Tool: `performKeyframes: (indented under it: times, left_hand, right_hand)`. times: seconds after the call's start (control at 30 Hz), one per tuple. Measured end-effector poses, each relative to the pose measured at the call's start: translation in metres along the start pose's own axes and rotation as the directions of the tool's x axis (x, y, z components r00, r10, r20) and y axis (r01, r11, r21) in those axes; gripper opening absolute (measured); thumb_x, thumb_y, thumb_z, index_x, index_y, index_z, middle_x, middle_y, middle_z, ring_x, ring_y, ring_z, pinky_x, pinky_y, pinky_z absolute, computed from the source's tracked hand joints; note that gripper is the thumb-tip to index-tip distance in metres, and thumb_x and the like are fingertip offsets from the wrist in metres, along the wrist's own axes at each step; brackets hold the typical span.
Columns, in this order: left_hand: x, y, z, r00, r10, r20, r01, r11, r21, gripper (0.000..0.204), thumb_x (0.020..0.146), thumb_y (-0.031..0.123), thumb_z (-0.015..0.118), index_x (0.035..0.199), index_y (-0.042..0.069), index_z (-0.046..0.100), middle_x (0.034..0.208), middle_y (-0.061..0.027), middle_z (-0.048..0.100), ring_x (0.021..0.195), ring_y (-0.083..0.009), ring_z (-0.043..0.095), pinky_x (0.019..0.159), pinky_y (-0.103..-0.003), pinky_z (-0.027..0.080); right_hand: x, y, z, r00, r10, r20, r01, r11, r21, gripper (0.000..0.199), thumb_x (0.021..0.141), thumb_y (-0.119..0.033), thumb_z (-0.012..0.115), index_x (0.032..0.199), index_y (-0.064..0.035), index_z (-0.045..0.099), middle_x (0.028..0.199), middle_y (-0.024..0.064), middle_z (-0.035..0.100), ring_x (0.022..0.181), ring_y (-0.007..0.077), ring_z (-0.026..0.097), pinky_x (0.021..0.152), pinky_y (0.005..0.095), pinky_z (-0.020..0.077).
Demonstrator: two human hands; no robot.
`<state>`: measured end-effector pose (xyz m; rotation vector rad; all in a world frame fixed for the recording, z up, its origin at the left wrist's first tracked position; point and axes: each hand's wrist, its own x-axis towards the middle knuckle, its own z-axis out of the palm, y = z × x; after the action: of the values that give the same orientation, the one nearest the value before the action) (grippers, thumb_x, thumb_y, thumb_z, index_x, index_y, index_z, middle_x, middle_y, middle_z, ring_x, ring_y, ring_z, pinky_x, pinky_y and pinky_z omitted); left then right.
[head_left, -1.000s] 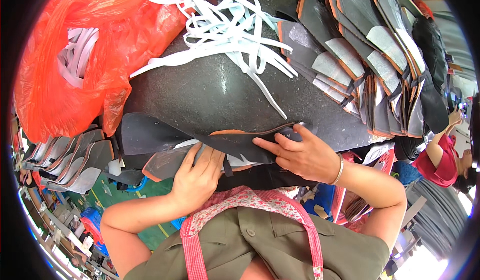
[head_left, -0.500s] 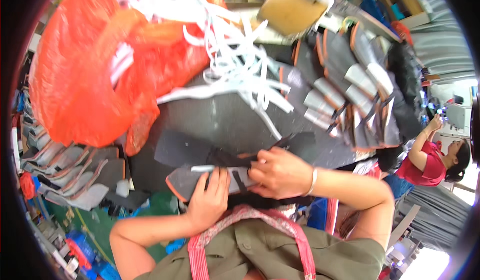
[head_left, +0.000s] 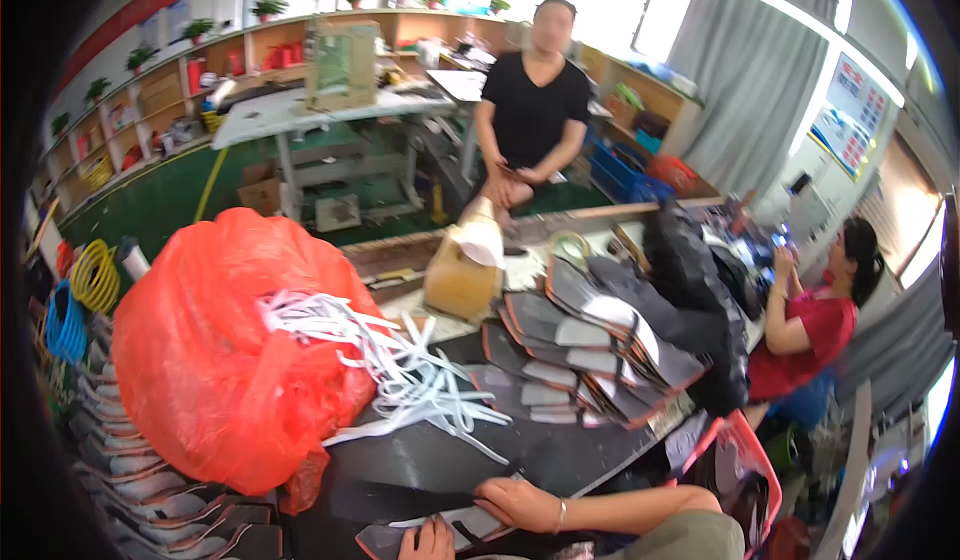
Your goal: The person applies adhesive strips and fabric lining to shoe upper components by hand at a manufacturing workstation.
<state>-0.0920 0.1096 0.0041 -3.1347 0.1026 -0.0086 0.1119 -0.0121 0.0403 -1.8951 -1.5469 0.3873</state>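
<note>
- While both hands sit at the very bottom edge of the frame, the right hand [head_left: 520,505] lies flat with fingers together, pressing down on a dark shoe-upper piece [head_left: 440,532] with a pale strip along it.
- Only the knuckles of the left hand [head_left: 432,543] show at the lower edge, touching the same piece; whether its fingers pinch it or merely rest on it I cannot tell.
- That piece lies on the black work surface [head_left: 560,455] at lower centre, just in front of the person.
- Right of centre, a fanned stack of similar dark pieces [head_left: 590,355] with orange edges and grey patches looks sorted and laid out, which I judge to be finished or waiting stock.
- More such pieces are piled at lower left [head_left: 160,495], under a bulging orange plastic bag [head_left: 220,360].
- Loose white strips [head_left: 410,375] spill from the bag across the middle of the surface; many seem still unused.
- My reading: one piece is in hand and the work is somewhere midway.
- Two other people sit at upper centre and far right, well apart from these hands.
</note>
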Motion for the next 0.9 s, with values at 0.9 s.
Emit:
performKeyframes:
  times: [0.9]
  left_hand:
    - [0.006,0.003,-0.009,0.994,-0.101,0.05,0.096,0.99,0.101,0.055,0.088,0.033,0.046,0.134,0.003,0.053,0.142,-0.0166,0.044,0.128,-0.0316,0.042,0.1,-0.052,0.037]
  right_hand:
    - [-0.009,0.007,-0.004,0.981,-0.188,0.048,0.185,0.981,0.058,0.02,0.087,-0.007,0.064,0.096,0.0059,0.053,0.107,0.021,0.062,0.104,0.0348,0.06,0.09,0.0376,0.05]
